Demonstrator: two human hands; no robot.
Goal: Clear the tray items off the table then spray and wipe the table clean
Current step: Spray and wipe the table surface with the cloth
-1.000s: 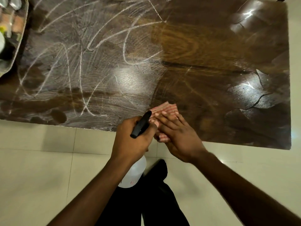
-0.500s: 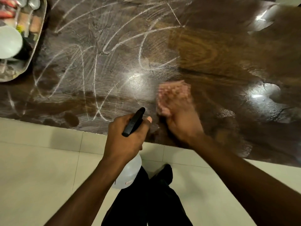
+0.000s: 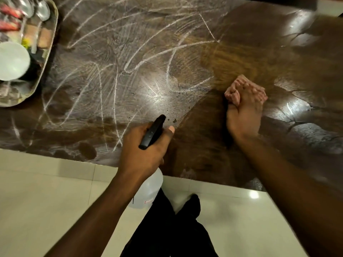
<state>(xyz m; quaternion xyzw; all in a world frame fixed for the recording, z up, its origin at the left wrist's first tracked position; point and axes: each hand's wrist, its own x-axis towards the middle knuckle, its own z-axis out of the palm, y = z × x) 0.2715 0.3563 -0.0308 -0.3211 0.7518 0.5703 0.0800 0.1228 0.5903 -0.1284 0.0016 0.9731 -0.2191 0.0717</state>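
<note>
At the upper left of the frame a metal tray [image 3: 48,58] with spoons and a white cup sits on the streaked wooden bench [image 3: 130,58]. Lower centre, the left hand [image 3: 143,151] is wrapped around a spray bottle [image 3: 151,184] at the bench's near edge. To the right, the right hand [image 3: 243,115] presses a pink cloth [image 3: 234,91] flat on the bench.

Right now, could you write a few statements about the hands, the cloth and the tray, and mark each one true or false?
1. The right hand presses a pink cloth onto the table. True.
2. The left hand is empty. False: it holds a spray bottle.
3. The tray sits at the table's left end. True.
4. The tray is bare. False: spoons and a white cup lie in it.
5. White streaks cover the table's left part. True.
</note>
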